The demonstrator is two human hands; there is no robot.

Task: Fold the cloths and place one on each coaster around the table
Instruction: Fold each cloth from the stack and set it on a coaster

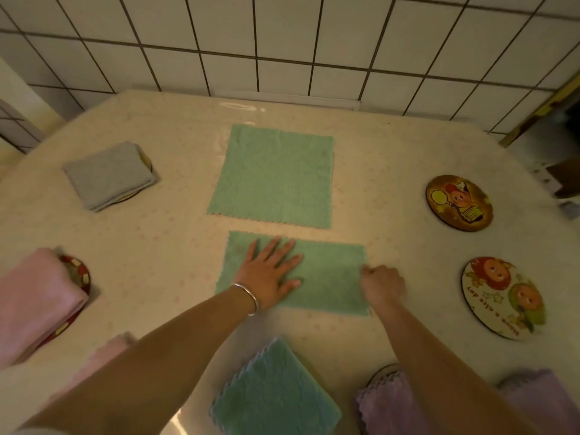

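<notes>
Roughly halfway: grey cloth and pink cloth sit on coasters, two coasters bare; left hand flat, right hand pinching the half-folded green cloth

Domestic setting, likely a home kitchen or dining corner. Counter under a glossy clear plastic cover over a pale patterned cloth, pushed with its far edge against a wall of white square tiles with dark grout. Round cartoon-printed coasters near the right edge; one reads "Have a nice day". Small fluffy household cloths, green, grey, pink, lilac. Warm, dim indoor light. A bare forearm wears a thin metal bangle.
</notes>
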